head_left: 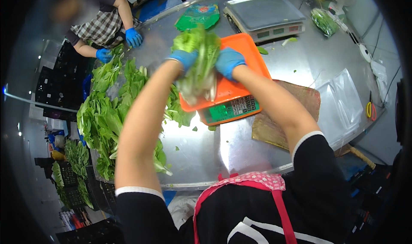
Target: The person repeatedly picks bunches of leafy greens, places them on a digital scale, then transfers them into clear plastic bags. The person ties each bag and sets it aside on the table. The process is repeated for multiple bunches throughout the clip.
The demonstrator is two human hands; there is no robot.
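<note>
A blurred bunch of leafy greens, with pale stem ends toward me, is held over the orange tray of a small digital scale. My left hand, in a blue glove, is closed on the bunch's left side. On the other side, my gloved right hand is curled against the leaves, above the tray; its fingertips are partly hidden. Below the tray, the scale's green display and keypad face me. A large pile of the same long-leaved greens lies to the left on the metal table.
A larger flat scale stands at the back, beside a green plastic bag. To the right are a brown cloth, clear plastic bags and scissors. Across the pile, a co-worker's blue-gloved hands touch greens.
</note>
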